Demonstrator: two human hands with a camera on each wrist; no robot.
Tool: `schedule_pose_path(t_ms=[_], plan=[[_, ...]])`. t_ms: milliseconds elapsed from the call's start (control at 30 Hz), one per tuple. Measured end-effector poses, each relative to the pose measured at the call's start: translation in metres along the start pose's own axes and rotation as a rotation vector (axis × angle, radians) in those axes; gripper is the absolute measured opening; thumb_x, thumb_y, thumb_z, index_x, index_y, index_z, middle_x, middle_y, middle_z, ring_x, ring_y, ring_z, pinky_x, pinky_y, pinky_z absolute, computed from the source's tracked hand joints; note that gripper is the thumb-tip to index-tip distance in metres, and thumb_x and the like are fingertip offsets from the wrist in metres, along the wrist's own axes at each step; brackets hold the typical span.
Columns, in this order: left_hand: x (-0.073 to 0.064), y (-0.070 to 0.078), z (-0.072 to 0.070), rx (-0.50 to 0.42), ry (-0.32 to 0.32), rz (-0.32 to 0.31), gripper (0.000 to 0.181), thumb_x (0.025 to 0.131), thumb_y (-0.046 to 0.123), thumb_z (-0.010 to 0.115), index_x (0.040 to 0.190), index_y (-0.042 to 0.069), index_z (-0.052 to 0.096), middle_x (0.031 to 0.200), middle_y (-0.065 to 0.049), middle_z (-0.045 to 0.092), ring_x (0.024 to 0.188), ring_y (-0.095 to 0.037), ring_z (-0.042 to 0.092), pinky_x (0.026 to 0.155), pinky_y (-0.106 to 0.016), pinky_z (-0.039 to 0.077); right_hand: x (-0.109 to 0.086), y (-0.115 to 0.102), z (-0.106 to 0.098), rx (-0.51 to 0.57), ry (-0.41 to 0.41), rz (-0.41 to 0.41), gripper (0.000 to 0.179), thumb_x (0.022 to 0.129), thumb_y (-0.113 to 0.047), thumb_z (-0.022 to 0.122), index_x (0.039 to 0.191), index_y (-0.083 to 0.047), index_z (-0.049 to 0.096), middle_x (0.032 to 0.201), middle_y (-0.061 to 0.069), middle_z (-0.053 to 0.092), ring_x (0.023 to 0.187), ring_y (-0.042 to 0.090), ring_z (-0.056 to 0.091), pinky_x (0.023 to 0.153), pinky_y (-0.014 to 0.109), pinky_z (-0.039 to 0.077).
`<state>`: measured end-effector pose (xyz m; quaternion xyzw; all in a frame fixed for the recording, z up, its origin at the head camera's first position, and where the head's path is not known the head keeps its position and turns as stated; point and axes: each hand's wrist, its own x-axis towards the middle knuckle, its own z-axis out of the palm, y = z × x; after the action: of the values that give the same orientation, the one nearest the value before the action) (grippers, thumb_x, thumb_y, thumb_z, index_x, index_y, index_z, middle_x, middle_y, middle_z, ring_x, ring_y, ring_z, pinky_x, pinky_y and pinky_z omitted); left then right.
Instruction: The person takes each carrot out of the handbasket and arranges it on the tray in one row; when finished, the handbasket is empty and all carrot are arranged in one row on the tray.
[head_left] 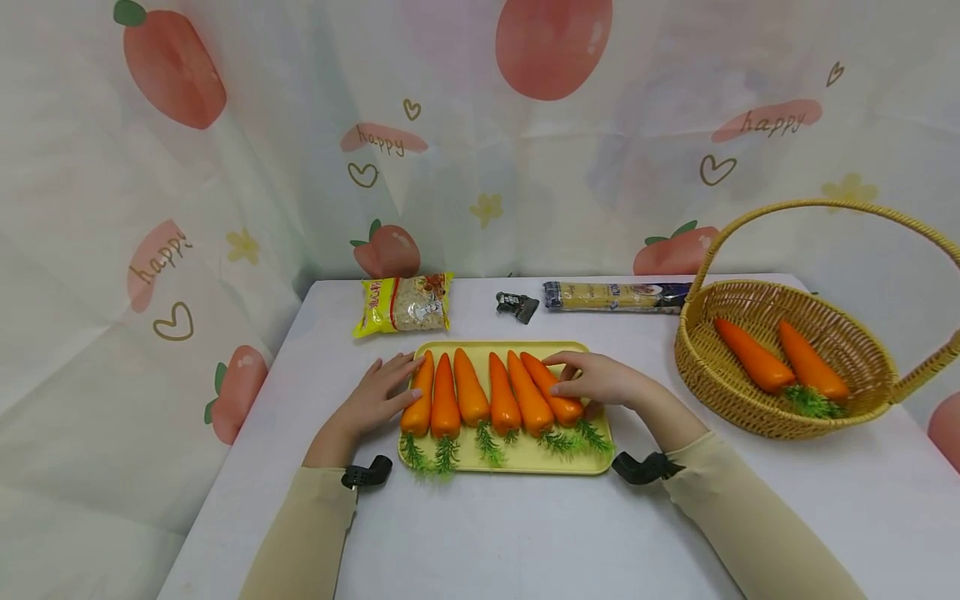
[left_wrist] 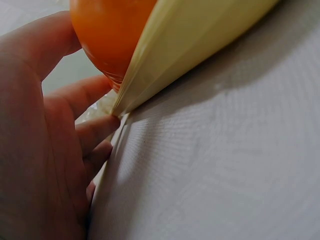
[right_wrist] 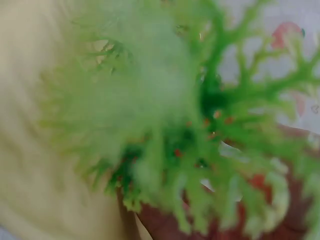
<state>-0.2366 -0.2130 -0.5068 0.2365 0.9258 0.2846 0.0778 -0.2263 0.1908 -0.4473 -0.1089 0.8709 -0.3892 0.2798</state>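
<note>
The right hand (head_left: 609,382), fingers bent, touches the tray's (head_left: 480,468) rightmost carrot (head_left: 543,377) — tip slanting far and left, grip unclear — while the left hand (head_left: 372,400) rests, loosely spread, against the leftmost carrot (head_left: 425,378).

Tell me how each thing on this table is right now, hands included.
Left hand: fingers touching the leftmost carrot.
Right hand: fingers touching the rightmost carrot.
Tray: flat, holding carrots.
Six tray carrots: lying side by side, leafy ends nearest the viewer.
Basket: upright, handle raised.
Two basket carrots: lying inside it.
Yellow packet: lying down.
Small black packet: lying down.
Long packet: lying sideways near the basket.
</note>
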Motion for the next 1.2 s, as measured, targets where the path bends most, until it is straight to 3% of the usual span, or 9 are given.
schedule_pose_path(t_ms=[133,300,700,1200], plan=[[0.000,-0.001,0.001,0.001,0.001,-0.001,0.064,0.098,0.054,0.049,0.155,0.028,0.035,0.163,-0.006,0.029,0.154,-0.029,0.019,0.126,-0.053,0.001,-0.001,-0.001,0.000,-0.087,0.023,-0.017,0.060,0.093,-0.034,0.068,0.146,-0.017,0.047,0.107,0.011,0.063,0.075,0.020,0.061,0.063,0.034,0.057],[0.001,-0.001,0.002,0.005,-0.001,0.000,0.064,0.098,0.054,0.048,0.155,0.028,0.035,0.163,-0.007,0.029,0.153,-0.030,0.020,0.125,-0.054,0.002,-0.006,-0.005,-0.002,-0.164,0.037,-0.035,0.054,0.095,-0.036,0.064,0.142,-0.014,0.051,0.113,0.012,0.065,0.079,0.018,0.061,0.067,0.031,0.054],[0.002,-0.004,0.002,0.010,-0.002,0.000,0.064,0.098,0.054,0.048,0.155,0.030,0.033,0.163,-0.006,0.029,0.154,-0.029,0.019,0.126,-0.053,0.001,-0.017,-0.008,-0.010,-0.115,0.007,-0.015,0.053,0.097,-0.035,0.062,0.143,-0.010,0.050,0.122,0.016,0.061,0.076,0.018,0.064,0.068,0.035,0.060],[0.000,-0.001,0.001,-0.001,0.002,0.004,0.064,0.098,0.054,0.049,0.155,0.029,0.034,0.163,-0.006,0.030,0.154,-0.029,0.019,0.125,-0.053,0.001,-0.051,-0.017,-0.029,-0.199,0.061,-0.041,0.055,0.098,-0.041,0.059,0.143,-0.011,0.050,0.127,0.015,0.060,0.089,0.025,0.066,0.075,0.039,0.060]])
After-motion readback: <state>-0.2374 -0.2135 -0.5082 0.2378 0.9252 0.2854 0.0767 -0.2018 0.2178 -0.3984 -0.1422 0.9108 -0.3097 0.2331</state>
